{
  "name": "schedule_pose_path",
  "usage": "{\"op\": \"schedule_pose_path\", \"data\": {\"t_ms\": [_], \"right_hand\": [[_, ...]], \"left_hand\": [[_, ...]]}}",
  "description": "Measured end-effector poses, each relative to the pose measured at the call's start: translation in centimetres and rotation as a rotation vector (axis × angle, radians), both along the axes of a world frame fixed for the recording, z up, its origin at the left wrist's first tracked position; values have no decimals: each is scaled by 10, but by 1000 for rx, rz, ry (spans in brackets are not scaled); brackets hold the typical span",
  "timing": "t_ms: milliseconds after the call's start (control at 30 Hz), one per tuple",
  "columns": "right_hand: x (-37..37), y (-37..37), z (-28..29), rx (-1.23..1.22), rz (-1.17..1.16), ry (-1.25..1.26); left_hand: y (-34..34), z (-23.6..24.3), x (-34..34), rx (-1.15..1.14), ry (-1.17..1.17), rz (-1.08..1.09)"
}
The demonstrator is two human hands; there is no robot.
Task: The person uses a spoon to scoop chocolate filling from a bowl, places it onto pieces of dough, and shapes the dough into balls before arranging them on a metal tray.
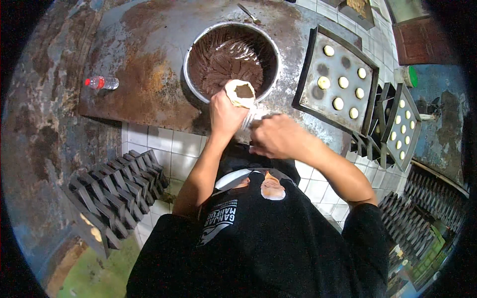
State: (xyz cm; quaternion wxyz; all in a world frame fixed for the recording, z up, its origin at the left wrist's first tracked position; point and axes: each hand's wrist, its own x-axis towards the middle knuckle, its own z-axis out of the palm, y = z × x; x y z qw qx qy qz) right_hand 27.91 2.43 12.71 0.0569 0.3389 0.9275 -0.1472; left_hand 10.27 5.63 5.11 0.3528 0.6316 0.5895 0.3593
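My left hand (226, 115) is closed round a pale piece of dough (231, 91), cupped upward with a dark brown filling (244, 91) showing in its middle. It is held over the near rim of a large round metal bowl (188, 74). Thick brown paste (223, 69) coats the inside of that bowl. Close by on the right is my right hand (278, 135), its fingers curled but smeared by motion. A whitish blur lies between the two hands, and I cannot make out what it is.
Right of the bowl, a dark baking tray (330, 49) carries several pale dough balls. Another loaded tray (406, 109) rests on a rack farther right. A spoon (248, 13) lies behind the bowl; a small bottle (102, 83) lies at left. Dark slatted racks (119, 191) stand lower left.
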Motion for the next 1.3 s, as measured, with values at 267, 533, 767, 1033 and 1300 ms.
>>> {"op": "schedule_pose_path", "data": {"t_ms": [267,533,767,1033,1300], "right_hand": [[14,23,26,-42,-410,556],[20,28,16,-561,-570,818],[-2,14,33,-232,-514,775],[22,23,16,-722,-727,999],[10,18,55,-262,-638,872]], "left_hand": [[1,17,-18,-260,-293,-439],[13,43,-40,-464,-270,-695],[14,35,-40,-561,-298,-718],[2,64,-47,-730,-822,-691],[-9,56,-25,-543,-789,-400]]}}
